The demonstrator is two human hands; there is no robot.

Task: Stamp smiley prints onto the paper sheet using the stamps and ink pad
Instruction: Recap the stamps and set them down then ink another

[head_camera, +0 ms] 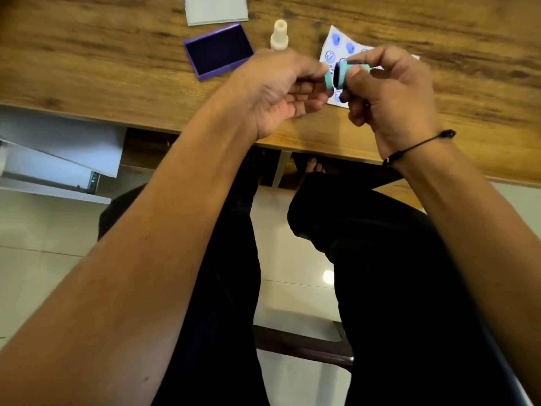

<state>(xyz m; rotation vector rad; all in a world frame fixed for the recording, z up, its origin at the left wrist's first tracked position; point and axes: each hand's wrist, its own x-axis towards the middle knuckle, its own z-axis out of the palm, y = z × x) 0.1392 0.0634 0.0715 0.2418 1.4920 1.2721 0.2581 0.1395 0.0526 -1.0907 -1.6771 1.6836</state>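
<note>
The ink pad (219, 51) sits on the table (102, 68). Just right of it stands a small bottle (279, 36). Right of the bottle lies the paper sheet (336, 51). Both hands hold a stamp (341, 74) above the paper.

Soft daylight, hands blurred (wide-angle).

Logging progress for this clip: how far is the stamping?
Done: paper sheet already carries several blue smiley prints. In hand: right hand holds a teal stamp above the sheet, left hand pinching its teal cap. Left: white stamp stands beside the open ink pad; free space on the sheet is hidden by the hands.
</note>
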